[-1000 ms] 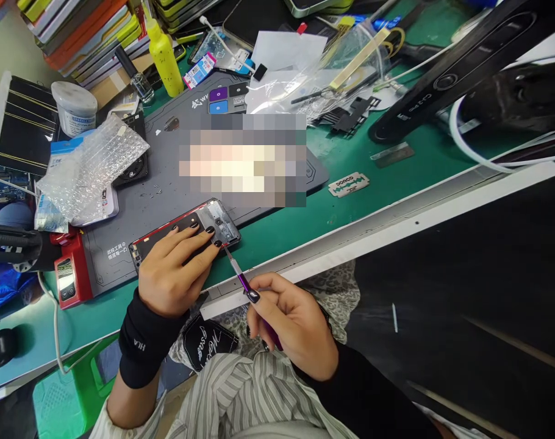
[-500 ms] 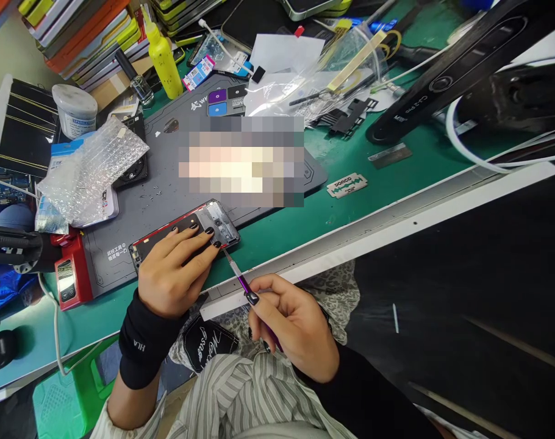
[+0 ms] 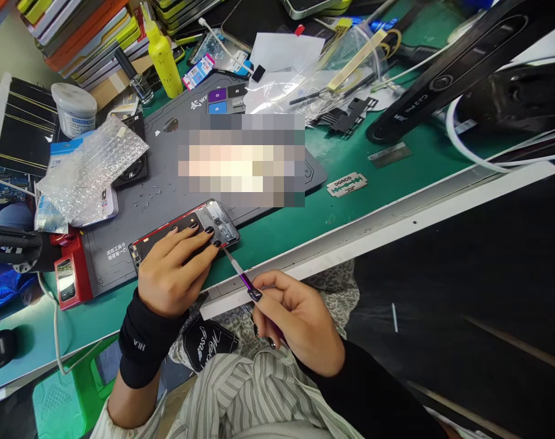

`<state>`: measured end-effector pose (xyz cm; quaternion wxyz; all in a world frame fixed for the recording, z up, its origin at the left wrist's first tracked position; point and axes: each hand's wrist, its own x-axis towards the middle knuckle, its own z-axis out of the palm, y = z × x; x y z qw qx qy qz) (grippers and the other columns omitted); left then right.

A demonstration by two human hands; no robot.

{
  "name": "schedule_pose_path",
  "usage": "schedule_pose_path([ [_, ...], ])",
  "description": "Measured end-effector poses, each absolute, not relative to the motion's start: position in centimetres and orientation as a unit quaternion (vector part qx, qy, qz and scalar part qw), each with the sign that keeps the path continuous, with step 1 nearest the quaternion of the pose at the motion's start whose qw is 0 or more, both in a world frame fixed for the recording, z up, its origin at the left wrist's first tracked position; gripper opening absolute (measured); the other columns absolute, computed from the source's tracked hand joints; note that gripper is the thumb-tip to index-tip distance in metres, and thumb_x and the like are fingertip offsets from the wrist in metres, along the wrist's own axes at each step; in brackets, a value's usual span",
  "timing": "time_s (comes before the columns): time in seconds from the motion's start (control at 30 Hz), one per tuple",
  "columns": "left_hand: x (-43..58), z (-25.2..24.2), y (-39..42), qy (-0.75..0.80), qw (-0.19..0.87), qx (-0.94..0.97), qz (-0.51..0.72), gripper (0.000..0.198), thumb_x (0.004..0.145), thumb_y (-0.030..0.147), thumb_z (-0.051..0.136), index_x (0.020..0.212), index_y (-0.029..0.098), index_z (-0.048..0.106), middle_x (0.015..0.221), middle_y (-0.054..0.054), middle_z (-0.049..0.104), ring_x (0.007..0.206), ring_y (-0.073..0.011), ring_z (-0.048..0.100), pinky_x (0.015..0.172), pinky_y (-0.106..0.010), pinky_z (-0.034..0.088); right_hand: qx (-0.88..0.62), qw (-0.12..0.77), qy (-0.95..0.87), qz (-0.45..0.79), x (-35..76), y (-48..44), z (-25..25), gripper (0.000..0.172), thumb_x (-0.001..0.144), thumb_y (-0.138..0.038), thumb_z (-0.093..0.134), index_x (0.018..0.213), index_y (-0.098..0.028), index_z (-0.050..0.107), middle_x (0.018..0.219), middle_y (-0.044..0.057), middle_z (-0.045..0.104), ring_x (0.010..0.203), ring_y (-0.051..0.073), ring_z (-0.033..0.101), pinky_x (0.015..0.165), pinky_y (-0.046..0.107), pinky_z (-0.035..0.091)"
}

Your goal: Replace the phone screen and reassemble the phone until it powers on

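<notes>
An opened phone (image 3: 219, 223), with red strips along its long edge and a silvery end section, lies aslant at the near edge of the grey work mat (image 3: 163, 210). My left hand (image 3: 174, 271) rests palm down over it, fingers stretched out across its dark surface, the thumb hidden. Between thumb and fingers my right hand (image 3: 293, 317) grips a slim purple-handled tool (image 3: 244, 278) with a flat silver end. Its tip meets the phone's near long edge beside my left fingertips. Whether it is a blade or a brush cannot be told.
A razor blade (image 3: 347, 185) and a metal plate (image 3: 390, 155) lie to the right. Bubble wrap (image 3: 94, 171), a white tub (image 3: 75, 110) and a red device (image 3: 74, 277) stand left. Behind are a yellow bottle (image 3: 165, 61) and a black stand arm (image 3: 442, 79). A blurred patch hides the mat's middle.
My right hand has shifted slightly to the right and up, the tool still in its grip. More small dark scraps show on the mat behind the phone. My left hand stays in place.
</notes>
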<state>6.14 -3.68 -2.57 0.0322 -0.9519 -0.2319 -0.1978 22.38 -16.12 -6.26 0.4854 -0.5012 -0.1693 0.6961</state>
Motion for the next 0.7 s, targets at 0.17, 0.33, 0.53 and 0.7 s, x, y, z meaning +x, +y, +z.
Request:
schedule_pose_path([
  [0.17,6.3,-2.4,-3.7,-0.229,0.034,-0.952,-0.200,0.018,0.083,0.016,0.062,0.100,0.020,0.069,0.103,-0.006,0.074,0.102,-0.0227,0.068,0.091,-0.038,0.056,-0.481,0.486,-0.146,0.715,23.2,-15.7,-6.4,0.030,0.072,-0.042,0.065,0.081,-0.018,0.050,0.041,-0.005,0.057,0.027,0.005,0.036,0.031,0.016,0.022],
  [0.33,6.2,-2.4,-3.7,-0.228,0.035,-0.952,-0.200,0.017,0.084,0.016,0.062,0.099,0.019,0.069,0.103,-0.007,0.074,0.102,-0.0226,0.068,0.091,-0.038,0.056,-0.476,0.488,-0.148,0.717,24.0,-15.5,-6.6,0.028,0.071,-0.040,0.068,0.080,-0.017,0.053,0.041,-0.005,0.056,0.027,0.004,0.034,0.030,0.016,0.022],
  [0.53,6.2,-2.4,-3.7,-0.228,0.037,-0.951,-0.204,0.016,0.083,0.016,0.063,0.098,0.019,0.070,0.103,-0.007,0.074,0.101,-0.0232,0.069,0.090,-0.038,0.056,-0.468,0.487,-0.149,0.722,24.5,-15.6,-7.0,0.026,0.075,-0.037,0.067,0.082,-0.017,0.054,0.041,-0.005,0.057,0.028,0.003,0.034,0.030,0.015,0.021],
  [0.7,6.2,-2.5,-3.8,-0.231,0.034,-0.949,-0.210,0.016,0.083,0.015,0.063,0.097,0.019,0.070,0.102,-0.006,0.074,0.101,-0.0235,0.069,0.090,-0.039,0.056,-0.473,0.488,-0.146,0.719,24.7,-15.5,-7.0,0.027,0.073,-0.038,0.069,0.081,-0.016,0.054,0.040,-0.005,0.056,0.027,0.003,0.033,0.030,0.014,0.019],
])
